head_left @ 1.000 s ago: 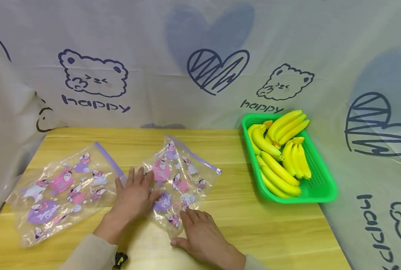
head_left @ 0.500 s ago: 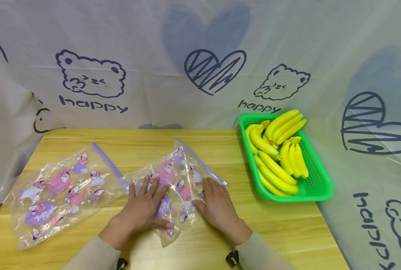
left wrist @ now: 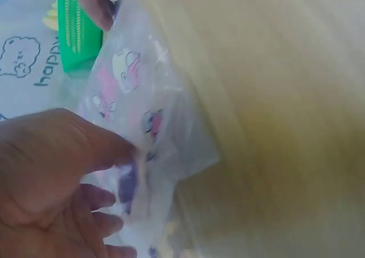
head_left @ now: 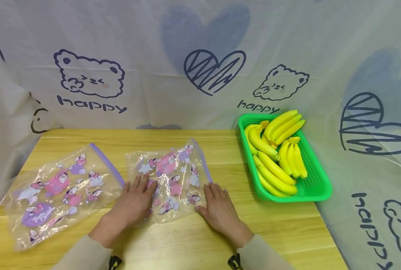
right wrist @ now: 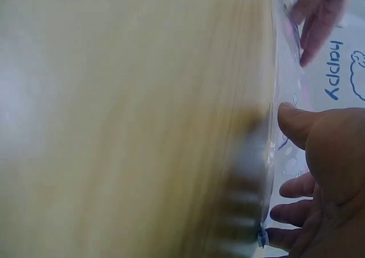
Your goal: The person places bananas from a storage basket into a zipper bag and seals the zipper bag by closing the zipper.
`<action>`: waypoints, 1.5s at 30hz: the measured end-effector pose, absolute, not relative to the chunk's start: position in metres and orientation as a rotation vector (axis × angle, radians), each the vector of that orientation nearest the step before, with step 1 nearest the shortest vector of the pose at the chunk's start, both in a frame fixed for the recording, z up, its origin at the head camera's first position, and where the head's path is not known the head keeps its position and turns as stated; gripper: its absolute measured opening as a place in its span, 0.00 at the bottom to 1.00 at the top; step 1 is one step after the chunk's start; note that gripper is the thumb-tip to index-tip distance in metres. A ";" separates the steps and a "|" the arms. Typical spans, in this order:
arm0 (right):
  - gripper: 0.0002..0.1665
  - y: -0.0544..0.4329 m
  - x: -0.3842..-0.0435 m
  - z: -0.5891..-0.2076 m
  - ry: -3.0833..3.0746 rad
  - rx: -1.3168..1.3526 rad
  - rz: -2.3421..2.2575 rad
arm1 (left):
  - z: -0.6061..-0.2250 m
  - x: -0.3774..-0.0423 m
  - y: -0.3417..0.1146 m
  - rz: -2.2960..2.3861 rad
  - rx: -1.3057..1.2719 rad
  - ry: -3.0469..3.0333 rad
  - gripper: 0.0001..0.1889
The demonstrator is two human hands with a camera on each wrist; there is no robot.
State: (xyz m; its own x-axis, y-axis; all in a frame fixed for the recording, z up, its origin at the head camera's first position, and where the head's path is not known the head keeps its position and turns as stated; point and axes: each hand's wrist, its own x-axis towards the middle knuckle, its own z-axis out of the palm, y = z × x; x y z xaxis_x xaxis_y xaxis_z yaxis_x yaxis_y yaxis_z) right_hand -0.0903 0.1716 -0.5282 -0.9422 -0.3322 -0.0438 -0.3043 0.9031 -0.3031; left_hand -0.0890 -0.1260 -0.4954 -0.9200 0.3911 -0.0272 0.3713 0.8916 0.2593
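A clear zip bag (head_left: 173,176) printed with pink and purple cartoon figures lies flat in the middle of the table, its purple zip on the right side. My left hand (head_left: 133,200) rests on the bag's left part, fingers extended. At the lower right, by the end of the zip, my right hand (head_left: 220,210) touches the edge with straight fingers. In the left wrist view the bag (left wrist: 151,121) runs beneath the thumb and fingers. The right wrist view has the zip's slider (right wrist: 262,238) close to the right fingertips. Neither hand visibly pinches the bag.
A second zip bag (head_left: 56,187) of the same print lies flat on the left, near the first. At the right back stands a green basket (head_left: 317,180) holding several bunches of bananas (head_left: 276,172). Patterned cloth (head_left: 146,37) hangs behind and beside the table (head_left: 271,236).
The middle bag has turned, so its zip now runs more upright. My right hand has moved from the bag's bottom up to its right edge; the left has shifted slightly left since half a second ago.
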 end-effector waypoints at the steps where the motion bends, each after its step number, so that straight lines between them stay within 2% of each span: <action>1: 0.47 0.172 -0.089 -0.529 2.969 -0.499 -0.444 | -0.498 -0.089 -0.124 0.392 0.588 2.986 0.39; 8: 0.51 0.171 -0.081 -0.531 2.945 -0.514 -0.430 | -0.511 -0.086 -0.120 0.373 0.494 2.975 0.64; 17: 0.49 0.171 -0.069 -0.525 2.890 -0.566 -0.379 | -0.505 -0.093 -0.134 0.336 0.447 2.906 0.68; 20: 0.46 0.170 -0.069 -0.523 2.897 -0.598 -0.401 | -0.498 -0.094 -0.134 0.328 0.411 2.885 0.65; 25: 0.42 0.172 -0.076 -0.522 2.942 -0.575 -0.513 | -0.481 -0.092 -0.112 0.231 0.432 2.900 0.36; 27: 0.40 0.174 -0.081 -0.521 2.962 -0.538 -0.575 | -0.476 -0.093 -0.098 0.211 0.459 2.930 0.28; 30: 0.38 0.177 -0.088 -0.518 2.988 -0.468 -0.655 | -0.474 -0.100 -0.076 0.273 0.467 3.001 0.29; 35: 0.35 0.179 -0.100 -0.513 3.012 -0.362 -0.727 | -0.480 -0.117 -0.047 0.370 0.421 3.078 0.42; 37: 0.34 0.179 -0.102 -0.513 3.018 -0.350 -0.736 | -0.484 -0.122 -0.038 0.369 0.413 3.067 0.43; 42: 0.34 0.180 -0.104 -0.514 3.025 -0.351 -0.733 | -0.494 -0.128 -0.023 0.318 0.503 3.101 0.43; 45: 0.33 0.180 -0.104 -0.514 3.026 -0.329 -0.730 | -0.497 -0.130 -0.015 0.327 0.562 3.198 0.38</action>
State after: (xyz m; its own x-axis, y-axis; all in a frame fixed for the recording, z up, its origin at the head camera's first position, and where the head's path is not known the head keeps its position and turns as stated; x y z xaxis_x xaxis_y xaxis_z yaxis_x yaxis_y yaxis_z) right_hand -0.1045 0.1797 -0.5142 -0.9779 -0.2057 0.0379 -0.2004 0.8692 -0.4520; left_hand -0.1301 -0.0147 -0.4974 -0.9334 0.3243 0.1535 0.3486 0.9209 0.1745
